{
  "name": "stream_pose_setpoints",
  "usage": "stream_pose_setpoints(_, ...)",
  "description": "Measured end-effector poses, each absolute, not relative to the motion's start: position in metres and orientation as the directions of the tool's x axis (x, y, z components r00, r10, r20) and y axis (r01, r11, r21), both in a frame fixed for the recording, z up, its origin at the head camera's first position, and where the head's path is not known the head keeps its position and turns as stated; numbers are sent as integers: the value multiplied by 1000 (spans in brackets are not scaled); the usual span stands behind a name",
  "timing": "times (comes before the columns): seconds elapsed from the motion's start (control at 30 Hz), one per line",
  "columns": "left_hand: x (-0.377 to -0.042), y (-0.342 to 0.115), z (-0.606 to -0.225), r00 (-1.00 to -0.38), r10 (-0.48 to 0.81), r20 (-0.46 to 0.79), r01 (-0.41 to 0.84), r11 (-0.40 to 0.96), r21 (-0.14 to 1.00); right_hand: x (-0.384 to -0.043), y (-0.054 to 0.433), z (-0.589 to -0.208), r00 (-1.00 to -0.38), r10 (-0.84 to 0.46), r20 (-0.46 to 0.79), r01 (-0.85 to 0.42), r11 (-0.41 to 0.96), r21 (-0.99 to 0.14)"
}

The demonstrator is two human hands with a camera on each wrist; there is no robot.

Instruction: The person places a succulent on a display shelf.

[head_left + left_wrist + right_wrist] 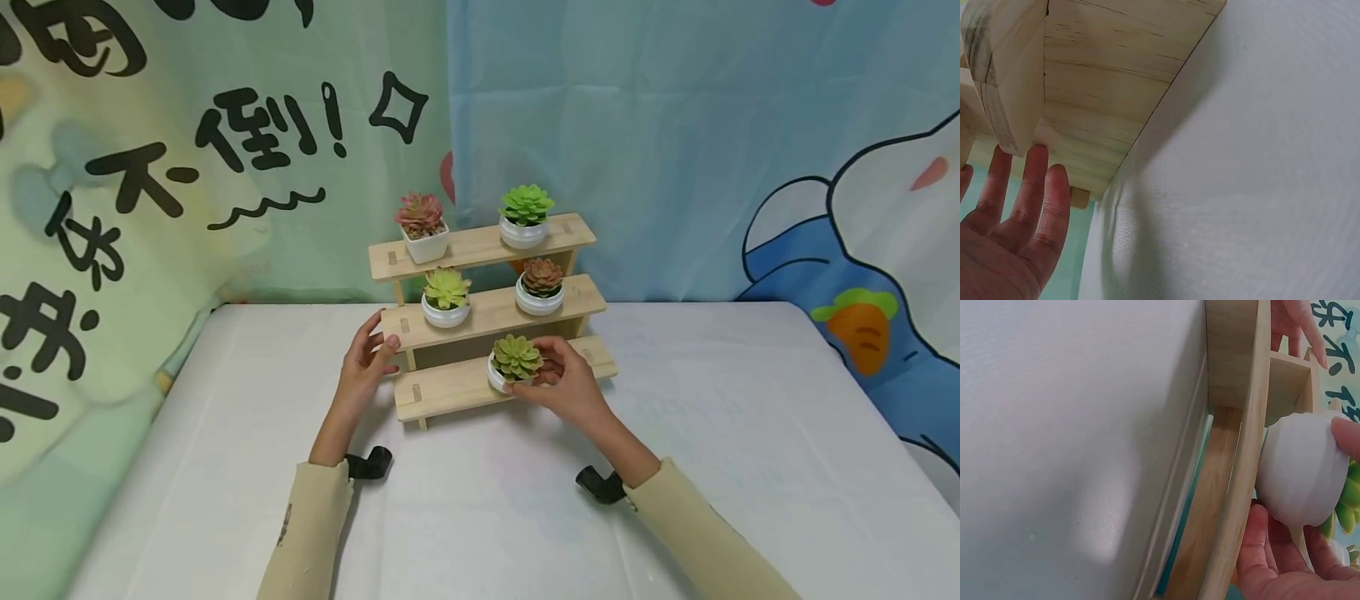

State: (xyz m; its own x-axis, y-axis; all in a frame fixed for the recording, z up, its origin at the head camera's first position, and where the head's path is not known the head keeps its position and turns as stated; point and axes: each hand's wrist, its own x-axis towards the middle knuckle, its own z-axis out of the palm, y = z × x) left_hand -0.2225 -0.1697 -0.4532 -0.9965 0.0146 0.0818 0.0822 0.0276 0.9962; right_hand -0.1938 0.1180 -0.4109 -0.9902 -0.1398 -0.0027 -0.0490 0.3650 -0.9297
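On the lowest step of a wooden tiered stand [442, 390], my right hand [573, 385] holds a green potted succulent [517, 358]. The thumb is at the front of its white pot [1302, 470] and the fingers are behind and beside it. The pot is at the step's surface; whether it bears weight there I cannot tell. My left hand [362, 367] is at the left end of the middle step, its fairly straight fingers [1025, 194] touching the wood [1010, 119]. Part of the left thumb is cut off in the left wrist view.
A pink succulent [423, 229] in a square pot and a bright green one [525, 218] stand on the top step. A yellow-green succulent [446, 298] and a reddish-brown one [540, 287] occupy the middle step. A printed curtain [637, 150] hangs behind the white table [480, 517].
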Motion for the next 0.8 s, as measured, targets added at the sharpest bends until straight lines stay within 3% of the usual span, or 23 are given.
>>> stream_pose_setpoints(0.8,-222,-169,-453,-996,14,84,85,32,996,-197,117,-418,-987,-161,20,-79,373,-924)
